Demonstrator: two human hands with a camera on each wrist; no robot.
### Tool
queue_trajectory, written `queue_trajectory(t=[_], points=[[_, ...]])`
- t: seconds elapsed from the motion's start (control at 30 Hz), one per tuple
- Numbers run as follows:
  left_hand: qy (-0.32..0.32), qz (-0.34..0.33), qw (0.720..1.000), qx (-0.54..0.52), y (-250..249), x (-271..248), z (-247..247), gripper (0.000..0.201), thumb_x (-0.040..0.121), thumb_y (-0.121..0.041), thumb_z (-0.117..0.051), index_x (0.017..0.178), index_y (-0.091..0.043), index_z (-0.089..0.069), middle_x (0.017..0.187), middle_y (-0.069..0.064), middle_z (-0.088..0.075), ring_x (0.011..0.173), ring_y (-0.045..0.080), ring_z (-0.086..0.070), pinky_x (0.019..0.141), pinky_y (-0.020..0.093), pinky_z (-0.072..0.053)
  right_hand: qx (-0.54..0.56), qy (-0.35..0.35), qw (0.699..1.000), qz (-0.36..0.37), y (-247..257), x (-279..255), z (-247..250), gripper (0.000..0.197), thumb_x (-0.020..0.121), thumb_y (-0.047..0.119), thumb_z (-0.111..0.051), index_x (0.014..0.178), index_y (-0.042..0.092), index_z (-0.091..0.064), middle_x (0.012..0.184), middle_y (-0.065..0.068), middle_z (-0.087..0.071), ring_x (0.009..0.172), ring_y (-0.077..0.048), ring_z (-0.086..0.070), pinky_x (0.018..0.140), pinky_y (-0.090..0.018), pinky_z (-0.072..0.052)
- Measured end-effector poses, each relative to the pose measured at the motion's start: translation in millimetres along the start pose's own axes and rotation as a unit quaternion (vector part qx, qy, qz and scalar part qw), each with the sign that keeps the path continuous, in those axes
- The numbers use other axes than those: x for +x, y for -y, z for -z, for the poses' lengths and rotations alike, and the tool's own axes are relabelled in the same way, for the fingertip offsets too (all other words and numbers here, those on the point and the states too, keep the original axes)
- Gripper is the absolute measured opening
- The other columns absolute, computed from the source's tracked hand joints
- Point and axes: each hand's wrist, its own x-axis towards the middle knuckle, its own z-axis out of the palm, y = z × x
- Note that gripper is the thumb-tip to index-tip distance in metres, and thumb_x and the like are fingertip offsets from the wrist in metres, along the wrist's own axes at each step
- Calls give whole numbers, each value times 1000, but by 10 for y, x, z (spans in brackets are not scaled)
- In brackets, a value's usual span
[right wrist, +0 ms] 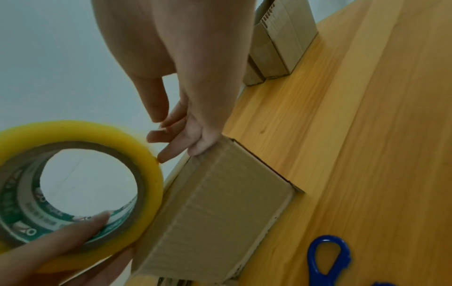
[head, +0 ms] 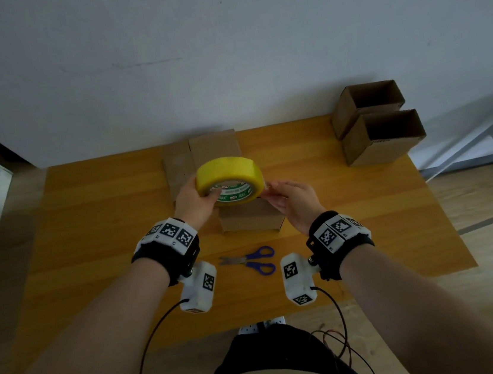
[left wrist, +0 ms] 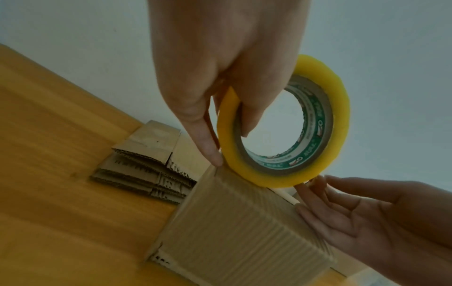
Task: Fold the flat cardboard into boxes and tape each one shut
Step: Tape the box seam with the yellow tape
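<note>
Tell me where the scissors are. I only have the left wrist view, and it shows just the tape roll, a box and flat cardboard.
Observer: The blue-handled scissors lie on the table, nearer the person than the box under the tape roll.
Operator: Any boxes folded already?
Observer: Two open-topped boxes stand together at the table's far right corner.

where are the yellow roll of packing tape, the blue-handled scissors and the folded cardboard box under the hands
yellow roll of packing tape (head: 227, 168), head view, on its yellow outer band
blue-handled scissors (head: 263, 268), head view, on the nearer blue handle loop
folded cardboard box (head: 250, 217), head view, on its near side wall
</note>
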Motion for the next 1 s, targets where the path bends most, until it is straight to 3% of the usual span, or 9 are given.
queue_trajectory(t=[0.1, 0.2, 0.37, 0.53, 0.7, 0.87, 1.0], points=[[0, 3, 1000, -24, 19, -8, 5, 45, 87, -21, -65, 128, -10, -50, 119, 13, -61, 107, 30, -59, 82, 44, -54, -22, 11, 1000, -2, 5, -16, -23, 12, 94, 8, -56, 94, -1, -64, 83, -11, -69, 81, -17, -67, 80, -20, -54], [-1, -3, 1000, -29, 13, -14, -3, 45, 89, -16, -62, 131, -7, -47, 119, 12, -59, 104, 26, -59, 63, 19, -51, -51, 15, 999, 4, -3, -21, -29, 8, 88, 6, -62, 93, 0, -65, 85, -10, -70, 84, -16, -67, 83, -19, -54], [0, 6, 998, -63, -26, -59, -24, 31, 91, -13, -58, 117, 1, -54, 115, 18, -60, 94, 23, -59, 62, 20, -56, -70, -4, 997, 9, 7, -15, -12, 4, 88, 5, -63, 85, 3, -65, 80, -9, -70, 79, -15, -66, 80, -19, -55], [-6, 20, 994, -105, -62, -93, -32, 18, 92, -10, -56, 109, -6, -55, 109, 13, -59, 96, 26, -59, 74, 33, -57, -67, -10, 997, -32, -20, 38, 4, 13, 92, 11, -60, 87, 0, -64, 76, -12, -65, 76, -19, -68, 80, -25, -57], [-30, 21, 991, -128, -59, -106, -58, 22, 90, -2, -56, 110, -9, -53, 107, 9, -57, 95, 22, -58, 67, 28, -55, -111, 13, 990, -87, 50, 3, -13, 14, 92, 10, -59, 84, -1, -61, 65, -9, -58, 81, -26, -68, 93, -37, -51], [-34, 16, 991, -125, -45, -105, -65, 22, 86, 3, -56, 98, -14, -52, 104, 12, -60, 99, 31, -61, 80, 50, -55, -130, 29, 981, -139, 66, -20, 23, 8, 93, 9, -56, 92, 2, -60, 68, -8, -57, 87, -29, -68, 89, -40, -52], [-35, 12, 991, -128, -46, -147, -62, 29, 86, 4, -55, 87, -24, -50, 102, 14, -59, 99, 32, -60, 81, 53, -54, -119, 34, 980, -158, 65, -31, 14, 7, 93, 5, -52, 92, 0, -57, 70, -10, -55, 87, -30, -66, 86, -42, -53]])
